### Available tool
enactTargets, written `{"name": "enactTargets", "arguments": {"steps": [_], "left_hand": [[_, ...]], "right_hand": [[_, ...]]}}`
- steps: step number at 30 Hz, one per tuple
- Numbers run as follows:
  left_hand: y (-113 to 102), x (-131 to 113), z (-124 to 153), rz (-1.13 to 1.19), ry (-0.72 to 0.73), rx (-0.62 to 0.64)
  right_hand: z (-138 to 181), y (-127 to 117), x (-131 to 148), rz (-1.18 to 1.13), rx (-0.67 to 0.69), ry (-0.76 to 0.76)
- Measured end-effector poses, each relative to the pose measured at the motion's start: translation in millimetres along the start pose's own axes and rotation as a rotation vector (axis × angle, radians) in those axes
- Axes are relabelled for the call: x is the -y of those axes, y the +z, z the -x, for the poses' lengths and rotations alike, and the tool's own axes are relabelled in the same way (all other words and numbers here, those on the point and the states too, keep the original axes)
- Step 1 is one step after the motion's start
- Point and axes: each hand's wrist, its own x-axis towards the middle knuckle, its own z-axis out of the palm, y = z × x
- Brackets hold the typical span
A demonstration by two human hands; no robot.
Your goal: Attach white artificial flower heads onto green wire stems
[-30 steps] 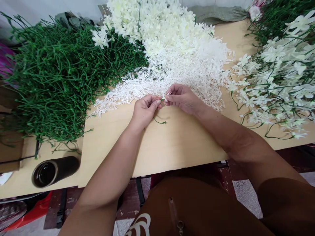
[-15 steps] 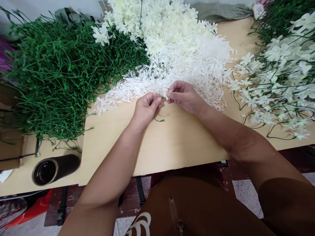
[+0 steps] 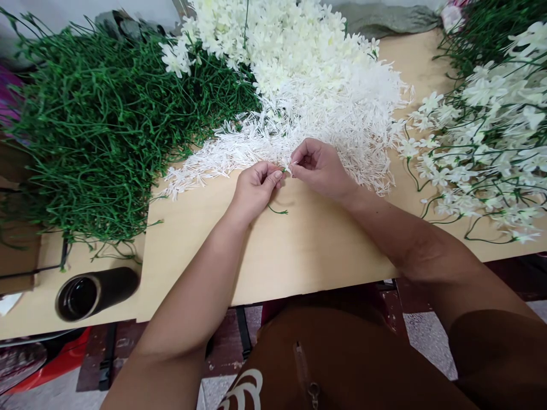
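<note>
Between thumb and fingers, my left hand (image 3: pixel 259 185) pinches a green artificial flower stem (image 3: pixel 277 211), whose lower end sticks out below the hand over the table. My right hand (image 3: pixel 318 165) is closed in a pinch right beside the stem's tip, with a small white piece (image 3: pixel 289 169) at its fingertips. That piece looks like one of the thin white stamens in the pile (image 3: pixel 342 125) just behind both hands, but it is too small to be sure. The fingertips of the two hands nearly meet.
A large heap of green stems (image 3: pixel 98 131) lies at the left. White flower heads (image 3: pixel 294 40) are piled at the back. Flowers on stems (image 3: pixel 482 148) cover the right side. A dark open cup (image 3: pixel 102 291) stands near the table's (image 3: pixel 299 250) front left.
My right hand has shifted slightly, its fingers curling closer at the stem's tip. My left hand keeps the stem in nearly the same place.
</note>
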Motion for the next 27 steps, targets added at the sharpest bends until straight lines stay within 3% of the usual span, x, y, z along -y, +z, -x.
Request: {"name": "enactTargets", "arguments": {"steps": [13, 27], "left_hand": [[-1.9, 3.5, -1.3, -0.106, 0.026, -0.003], [-3.1, 7.5, -1.8, -0.076, 0.042, 0.004]], "right_hand": [[5.2, -0.8, 6.8, 0.249, 0.069, -0.208], [3.5, 1.5, -2.0, 0.013, 0.043, 0.026]]}}
